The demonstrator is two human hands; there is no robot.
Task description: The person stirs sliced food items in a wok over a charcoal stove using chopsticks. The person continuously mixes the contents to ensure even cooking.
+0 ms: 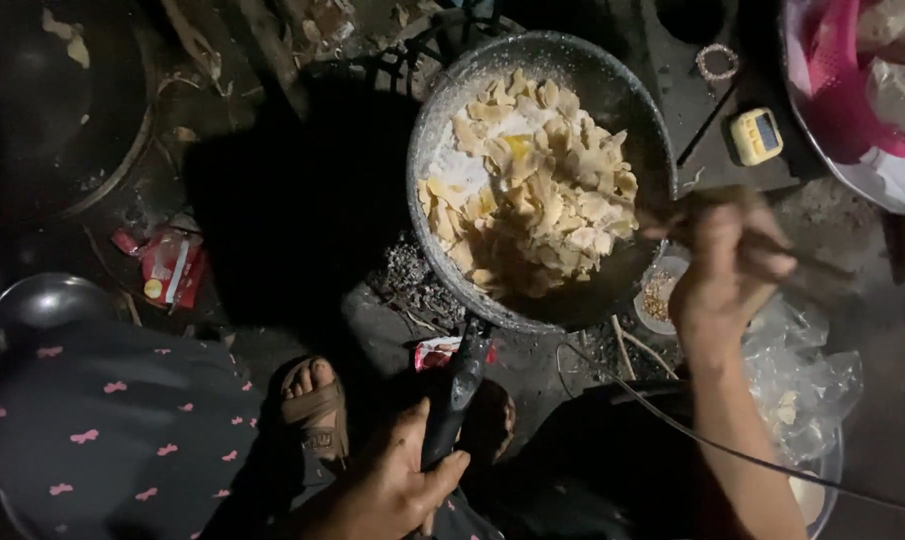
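Head view: pan (612, 120) handle (457, 390) toward left hand (397, 490), lengthwise near-upright.

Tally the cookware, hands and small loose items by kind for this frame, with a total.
Frying pan holding pale chips: 1
Hands, left hand on the pan handle, right hand holding a blurred utensil: 2
Metal bowl: 1
Red packets: 1 cluster
Yellow timer-like device: 1
Pink basket: 1
Total: 7

One head-worn camera looks steeply down, close over the pan (532, 180) and ground
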